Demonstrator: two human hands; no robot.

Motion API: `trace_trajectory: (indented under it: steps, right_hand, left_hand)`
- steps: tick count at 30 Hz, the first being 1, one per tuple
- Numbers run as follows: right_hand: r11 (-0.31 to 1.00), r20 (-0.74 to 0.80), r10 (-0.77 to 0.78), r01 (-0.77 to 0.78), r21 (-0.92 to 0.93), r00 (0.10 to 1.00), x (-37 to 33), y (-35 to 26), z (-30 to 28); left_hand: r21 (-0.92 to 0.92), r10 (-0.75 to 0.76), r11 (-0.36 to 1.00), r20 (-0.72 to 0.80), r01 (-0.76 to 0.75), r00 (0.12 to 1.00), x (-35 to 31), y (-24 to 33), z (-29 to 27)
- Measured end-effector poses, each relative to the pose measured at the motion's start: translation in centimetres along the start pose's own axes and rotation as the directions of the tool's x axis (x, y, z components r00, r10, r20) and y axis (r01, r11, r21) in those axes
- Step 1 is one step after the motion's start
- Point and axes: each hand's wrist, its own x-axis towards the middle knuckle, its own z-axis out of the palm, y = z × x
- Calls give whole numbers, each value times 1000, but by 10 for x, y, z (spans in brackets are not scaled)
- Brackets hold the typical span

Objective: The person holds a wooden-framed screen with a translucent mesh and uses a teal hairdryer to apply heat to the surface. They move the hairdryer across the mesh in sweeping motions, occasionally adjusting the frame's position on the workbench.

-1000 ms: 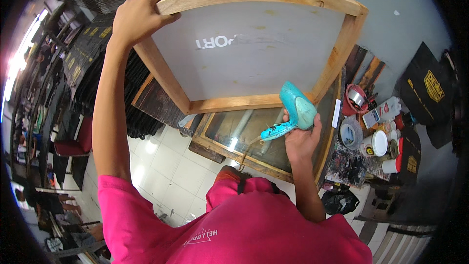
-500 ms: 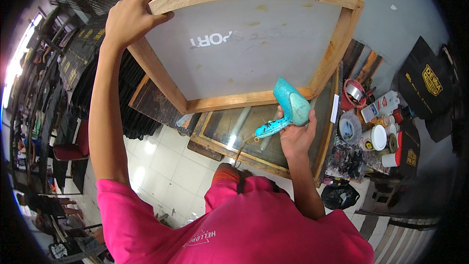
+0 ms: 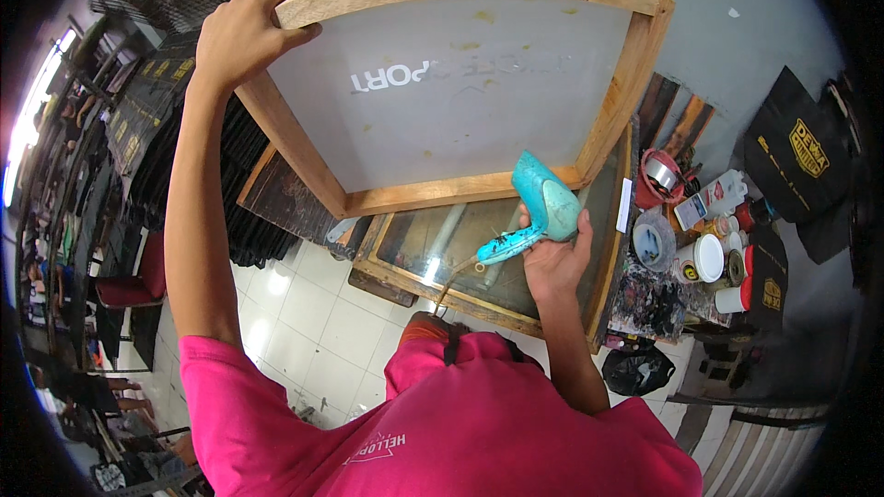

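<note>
A wood-framed printing screen [image 3: 516, 74] stands tilted up in front of me. Its pale mesh carries white lettering and a few yellowish spots. At its top left corner, my left hand [image 3: 249, 37] is closed round the wood, thumb on the inner side. My right hand [image 3: 558, 262] holds a turquoise hair dryer [image 3: 545, 204] by its body, low at the screen's right side. The dryer's nozzle points up toward the mesh, and its dark-smudged handle sticks out to the left with a cord hanging from it. My right fingers are mostly hidden behind the dryer.
Under the screen lies a glass-topped wooden frame [image 3: 414, 253] on a table. To the right are paint tubs [image 3: 707, 258], a red container [image 3: 661, 175] and a plastic bottle [image 3: 723, 198]. Dark bags hang at far right. Racks and a red chair [image 3: 138, 281] stand left, with people beyond.
The whole view has shifted slightly, so the screen sits a little further left. Faint lettering shows more on the mesh's right part. Both hands keep their holds.
</note>
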Motion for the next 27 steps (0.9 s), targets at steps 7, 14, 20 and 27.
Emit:
trace_trajectory:
  steps: [7, 14, 20, 27]
  right_hand:
    - [1000, -12, 5, -5, -3, 1000, 2, 2, -2]
    - [1000, -1, 16, -16, -23, 1000, 1, -1, 0]
    - [999, 10, 31, -30, -27, 999, 3, 1, -4]
    - [998, 44, 59, -59, -3, 997, 6, 5, -6]
  left_hand:
    - [3, 5, 1000, -18, -5, 1000, -1, -5, 3]
    - [-11, -8, 1000, -2, 8, 1000, -3, 1, -2]
    - [3, 10, 1000, -34, -9, 999, -3, -3, 1]
    - [60, 91, 995, -121, -84, 988, -4, -7, 4]
